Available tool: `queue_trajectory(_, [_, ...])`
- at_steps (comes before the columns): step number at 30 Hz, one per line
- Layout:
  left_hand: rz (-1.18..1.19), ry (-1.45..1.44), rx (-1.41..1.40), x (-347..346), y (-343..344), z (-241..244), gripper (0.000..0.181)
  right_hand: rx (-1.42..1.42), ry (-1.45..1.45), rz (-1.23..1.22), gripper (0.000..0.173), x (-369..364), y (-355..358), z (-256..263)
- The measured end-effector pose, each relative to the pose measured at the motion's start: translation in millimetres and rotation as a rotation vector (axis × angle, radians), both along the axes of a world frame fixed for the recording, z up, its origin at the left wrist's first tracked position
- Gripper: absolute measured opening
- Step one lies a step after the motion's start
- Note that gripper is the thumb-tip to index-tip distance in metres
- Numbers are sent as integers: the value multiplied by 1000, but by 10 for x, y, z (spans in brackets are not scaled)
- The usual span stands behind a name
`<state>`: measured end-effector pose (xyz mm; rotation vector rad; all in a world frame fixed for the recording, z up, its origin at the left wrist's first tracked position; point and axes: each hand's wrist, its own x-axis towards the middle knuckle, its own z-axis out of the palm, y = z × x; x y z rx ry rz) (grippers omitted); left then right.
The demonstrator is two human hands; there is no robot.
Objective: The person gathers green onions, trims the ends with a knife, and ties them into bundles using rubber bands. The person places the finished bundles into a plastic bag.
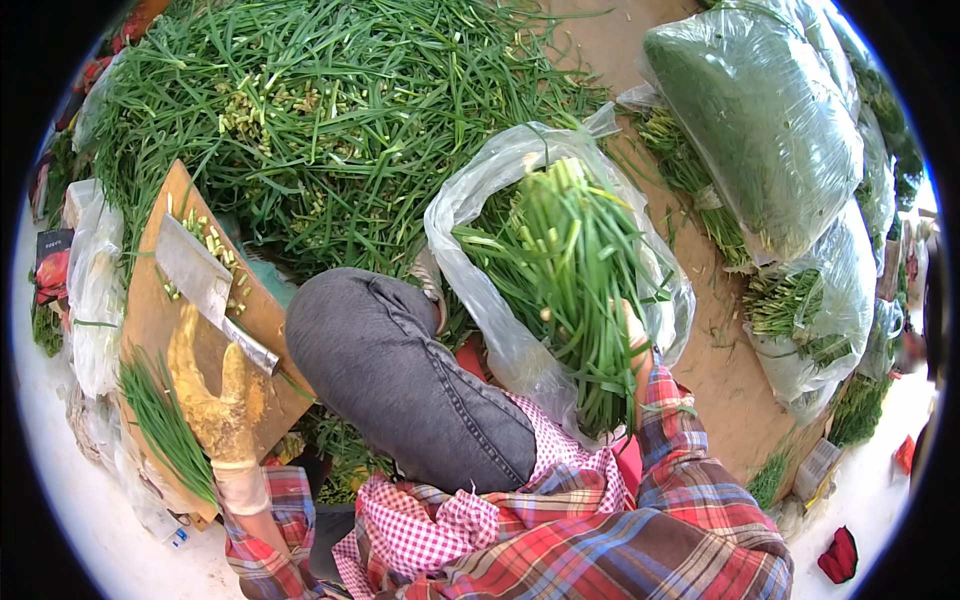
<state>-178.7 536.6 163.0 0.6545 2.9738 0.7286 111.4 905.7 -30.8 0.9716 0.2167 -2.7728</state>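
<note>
My left hand (217, 409), in a yellow-stained work glove, is over a wooden board (150, 322) with its fingers spread and nothing in them. Just beyond the fingers lies a cleaver (196, 259) with a metal handle, apart from the hand as far as I can see. Cut stem ends (214, 244) are scattered along the blade. A small bundle of garlic chives (161, 420) lies beside that hand at the board's left edge. My right hand (637, 337) grips a thick bunch of garlic chives (574, 277), cut ends pointing away, over an open clear plastic bag (480, 277). Leaves hide most of its fingers.
A large heap of loose chives and trimmings (337, 97) spreads ahead. Filled plastic bags of greens (757, 127) stand at the right on a brown floor covering (720, 375). My bent knee (352, 322) sits between board and bag. Folded plastic bags (97, 300) lie far left.
</note>
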Motion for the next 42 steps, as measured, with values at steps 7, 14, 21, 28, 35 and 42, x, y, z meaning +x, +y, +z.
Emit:
queue_trajectory(7, [-575,-207,99,724,1520,200,55,150,176,-203,64,14,-3,653])
queue_trajectory(14, [-914,-555,-411,1283,2300,-864,58,115,107,-234,47,150,174,693])
queue_trajectory(21, [-1139,-618,-1099,1388,2300,-1336,34,311,63,-215,46,242,466,763])
queue_trajectory(28, [-791,-444,-394,1315,2197,-785,26,692,78,-87,47,218,1037,1122])
queue_trajectory(35, [-555,-2496,954,869,1656,-11,112,1207,323,380,50,-625,1028,2096])
queue_trajectory(42, [-424,-1981,1610,225,338,522,99,2036,1259,730,74,-2342,-1035,3075])
